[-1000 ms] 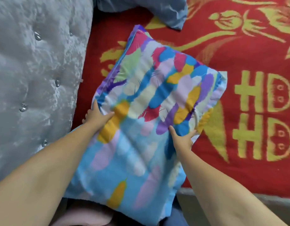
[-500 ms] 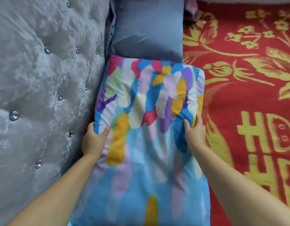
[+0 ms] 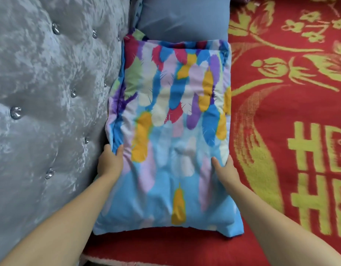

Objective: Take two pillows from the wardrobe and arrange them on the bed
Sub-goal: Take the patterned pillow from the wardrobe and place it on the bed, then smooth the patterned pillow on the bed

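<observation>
- Pillow (image 3: 171,135) — feather-printed — lay flat on the bed (image 3: 281,116) against the headboard (image 3: 50,93), touching a blue pillow (image 3: 183,16).
- Left hand (image 3: 110,162) and right hand (image 3: 225,169) gripped its side edges, fingers curled into fabric.
- Step in hand looked like placing; next, release and smooth.

Bright, even indoor light, soft shadows, slight blur throughout (grainy, compressed), wide-angle bending at the edges
</observation>
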A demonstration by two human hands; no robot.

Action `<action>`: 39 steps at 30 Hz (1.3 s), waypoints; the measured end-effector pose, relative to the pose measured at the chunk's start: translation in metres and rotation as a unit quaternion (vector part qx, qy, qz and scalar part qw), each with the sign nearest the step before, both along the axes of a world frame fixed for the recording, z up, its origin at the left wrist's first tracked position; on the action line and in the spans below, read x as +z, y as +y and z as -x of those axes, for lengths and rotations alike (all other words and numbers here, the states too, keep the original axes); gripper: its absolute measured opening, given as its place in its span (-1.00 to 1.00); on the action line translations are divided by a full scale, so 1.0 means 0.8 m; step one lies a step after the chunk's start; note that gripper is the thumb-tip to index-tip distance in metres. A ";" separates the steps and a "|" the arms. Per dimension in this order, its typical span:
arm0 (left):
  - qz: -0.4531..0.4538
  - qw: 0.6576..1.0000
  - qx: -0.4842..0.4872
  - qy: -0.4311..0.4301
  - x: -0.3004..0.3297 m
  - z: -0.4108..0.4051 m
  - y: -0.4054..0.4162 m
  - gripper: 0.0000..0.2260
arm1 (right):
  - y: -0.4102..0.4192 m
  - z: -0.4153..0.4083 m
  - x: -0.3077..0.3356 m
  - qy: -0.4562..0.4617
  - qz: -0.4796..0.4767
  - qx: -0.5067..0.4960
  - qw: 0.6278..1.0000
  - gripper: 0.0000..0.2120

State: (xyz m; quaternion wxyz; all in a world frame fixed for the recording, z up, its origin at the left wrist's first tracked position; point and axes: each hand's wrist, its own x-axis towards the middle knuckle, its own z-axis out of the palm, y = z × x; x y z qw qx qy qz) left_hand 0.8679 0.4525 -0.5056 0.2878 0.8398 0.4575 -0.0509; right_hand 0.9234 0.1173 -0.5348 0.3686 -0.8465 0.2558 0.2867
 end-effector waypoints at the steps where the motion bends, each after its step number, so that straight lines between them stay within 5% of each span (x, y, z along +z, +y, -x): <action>1: -0.015 1.000 0.004 -0.013 0.004 0.002 0.003 -0.66 | 0.004 0.004 0.001 -0.002 -0.004 0.019 1.000 -0.38; 7: -0.093 0.985 -0.109 0.101 0.014 0.035 -0.019 -0.45 | 0.025 0.006 0.010 0.070 0.058 0.109 0.990 -0.38; 10: -0.086 0.971 -0.176 0.135 0.038 0.027 -0.041 -0.39 | 0.048 -0.013 0.055 0.016 0.137 0.194 0.971 -0.42; 18: -0.130 0.938 -0.317 -0.048 0.201 -0.068 -0.085 -0.54 | 0.100 -0.057 0.238 -0.328 0.142 0.397 0.845 -0.53; 21: -0.144 0.924 -0.332 -0.120 0.262 -0.087 -0.099 -0.55 | 0.096 -0.066 0.289 -0.385 0.158 0.431 0.801 -0.54; 31: -0.170 0.931 -0.295 -0.130 0.349 -0.034 -0.199 -0.50 | -0.032 -0.058 0.379 -0.417 0.190 0.492 0.740 -0.51; 39: -0.179 0.962 -0.154 -0.136 0.385 0.076 -0.335 -0.51 | -0.132 -0.012 0.424 -0.437 0.168 0.583 0.664 -0.52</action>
